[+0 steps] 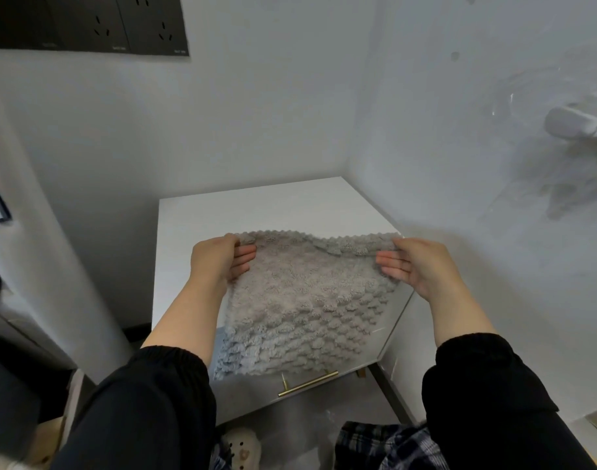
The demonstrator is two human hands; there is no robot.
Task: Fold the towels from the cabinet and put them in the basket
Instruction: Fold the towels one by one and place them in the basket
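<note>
Head view: the towel is spread open between both hands above the white cabinet, and its lower edge hangs down the front near the brass handle. The left grip pinches the top left corner and the right grip pinches the top right, fingers on the near face. Whether the cloth rests on the cabinet top I cannot tell, and no basket is in view.

The step looks like squaring up for the first fold. The top edge rolls over near the right corner, so flatten that first. Hold the edge level and taut, then bring corner to corner. The pile is thick, so the crease will likely need a firm press to hold.
</note>
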